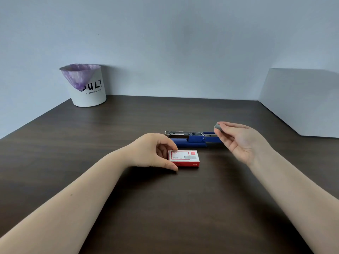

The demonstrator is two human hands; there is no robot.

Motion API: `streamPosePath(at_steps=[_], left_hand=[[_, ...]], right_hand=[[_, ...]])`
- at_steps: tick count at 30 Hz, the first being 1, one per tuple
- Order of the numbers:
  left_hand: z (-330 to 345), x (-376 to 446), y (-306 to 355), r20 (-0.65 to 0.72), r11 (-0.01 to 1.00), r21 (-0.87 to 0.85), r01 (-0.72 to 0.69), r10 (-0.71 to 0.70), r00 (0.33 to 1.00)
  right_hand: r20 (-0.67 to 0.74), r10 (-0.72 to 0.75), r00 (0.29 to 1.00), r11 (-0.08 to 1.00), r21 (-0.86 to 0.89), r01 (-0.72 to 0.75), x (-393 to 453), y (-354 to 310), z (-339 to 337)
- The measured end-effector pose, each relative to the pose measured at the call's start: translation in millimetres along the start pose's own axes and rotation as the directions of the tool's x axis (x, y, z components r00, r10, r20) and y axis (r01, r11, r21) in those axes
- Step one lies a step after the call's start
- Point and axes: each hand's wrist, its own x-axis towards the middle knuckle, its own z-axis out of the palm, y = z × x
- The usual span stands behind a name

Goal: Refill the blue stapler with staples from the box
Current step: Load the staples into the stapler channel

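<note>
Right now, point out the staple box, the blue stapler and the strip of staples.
staple box (184, 157): head view, top label.
blue stapler (196, 138): head view, blue hinge body.
strip of staples (217, 126): head view, grey end.

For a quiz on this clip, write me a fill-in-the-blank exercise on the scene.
1. The left hand holds the red staple ____ on the table.
2. The right hand pinches a grey strip of ____ in the air.
3. The stapler lying open behind the hands is ____ in colour.

Missing words: box; staples; blue
</note>
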Motion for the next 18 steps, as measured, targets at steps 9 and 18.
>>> streamPosePath(at_steps=[9,18], left_hand=[[2.5,1.0,-0.6,-0.018,0.999,0.036,-0.026,0.027,0.999],[-4.9,7.9,-4.4,-0.395,0.999,-0.043,-0.005,-0.012,0.919]], right_hand=[[0.306,-0.262,0.915,0.625,-0.668,0.403,7.0,5.1,24.0],[0.553,-0.201,0.808,0.274,-0.761,0.589,12.1,4.4,42.5]])
